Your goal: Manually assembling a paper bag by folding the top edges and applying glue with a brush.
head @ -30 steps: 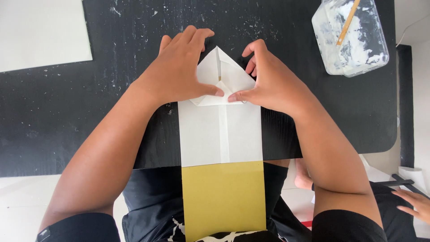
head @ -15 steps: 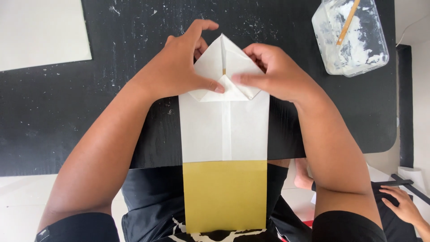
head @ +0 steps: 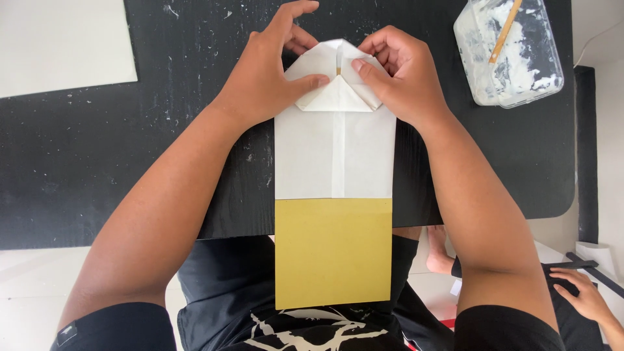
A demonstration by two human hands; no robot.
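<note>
White on its upper length and matte gold on its lower panel, a long folded paper strip [head: 335, 162] is laid down the middle of a scuffed black table [head: 97, 162], its gold end overhanging the near edge at 6 o'clock. At 12 o'clock its top is creased into a point with two triangular flaps. One flap is pressed flat by the left hand [head: 266, 78], thumb and fingers spread across the fold; the other is pinned by the right hand [head: 396, 75], fingers curled close together. A clear plastic tub [head: 510, 52] smeared with white paste, a wooden stick inside, is seen at 2 o'clock. Pale smooth sheet [head: 62, 42] at 10 o'clock.
</note>
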